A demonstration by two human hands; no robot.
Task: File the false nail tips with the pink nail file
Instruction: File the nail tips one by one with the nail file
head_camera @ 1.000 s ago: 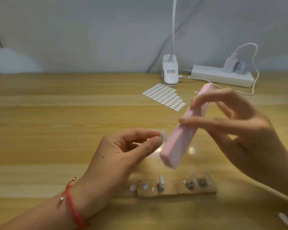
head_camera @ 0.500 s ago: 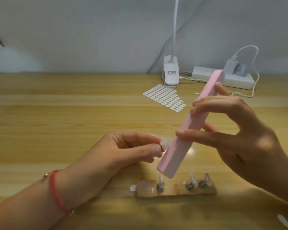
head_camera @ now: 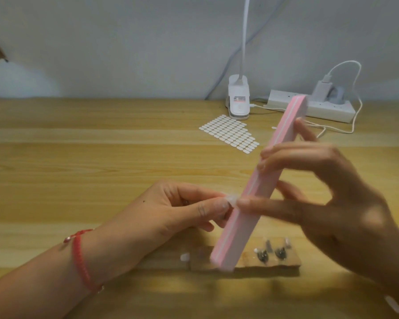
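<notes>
Above the table point(head_camera: 101, 157), the left hand point(head_camera: 171, 210) is pinching a false nail tip point(head_camera: 232, 199) against the pink nail file point(head_camera: 236, 236). The right hand point(head_camera: 332, 203) is clamping the file between thumb and fingers — its lower end is hanging lower than before, over the cardboard strip point(head_camera: 274, 264).

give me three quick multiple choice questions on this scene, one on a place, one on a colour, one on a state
1. Where is the sticker sheet?
A in a drawer
B on the table near the lamp base
C on a shelf

2. What colour is the wrist bracelet?
A blue
B red
C green

3. What is the right hand doing?
A lying flat, empty
B holding scissors
C gripping the pink nail file

Answers:
1 B, it lies on the wood just in front of the lamp base.
2 B, a red cord circles the left wrist.
3 C, its fingers and thumb pinch the file.
</notes>
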